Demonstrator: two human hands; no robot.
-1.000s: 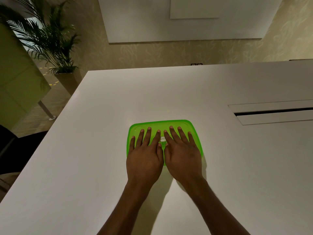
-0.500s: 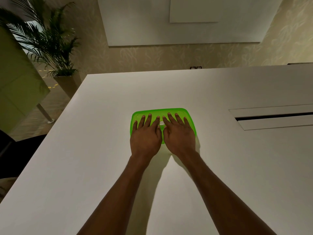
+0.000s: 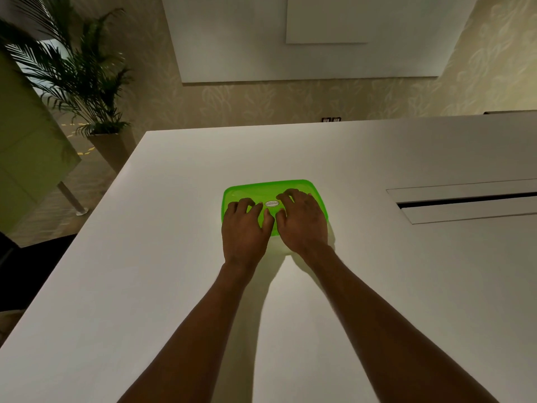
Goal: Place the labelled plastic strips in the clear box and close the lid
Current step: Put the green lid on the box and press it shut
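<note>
While both bare forearms reach up from the six o'clock edge of the view, they converge toward the middle of the white surface (image 3: 377, 286). The left hand (image 3: 245, 228) lies palm down on the near left part of the green lid (image 3: 238, 191), its fingers curled so that the knuckles rise and the tips press on the plastic. The right hand (image 3: 303, 221) lies just beside it at three o'clock, likewise palm down with fingers bent, covering the near right part of the lid. Neither grip closes around anything; both simply bear on the lid from above, thumbs close together but apart. Between the two sets of fingertips a small white oval label (image 3: 272, 203) shows on the lid. The lid sits flat on the box, which is hidden beneath it, so its contents cannot be seen. The box stands near the middle of the surface. At three o'clock from it, well apart, a long recessed slot (image 3: 465, 200) runs across the surface. Beyond the far edge, at ten o'clock, a potted palm (image 3: 87, 82) stands on the floor, and at twelve o'clock a pale panel (image 3: 290, 59) hangs on the patterned wall.
</note>
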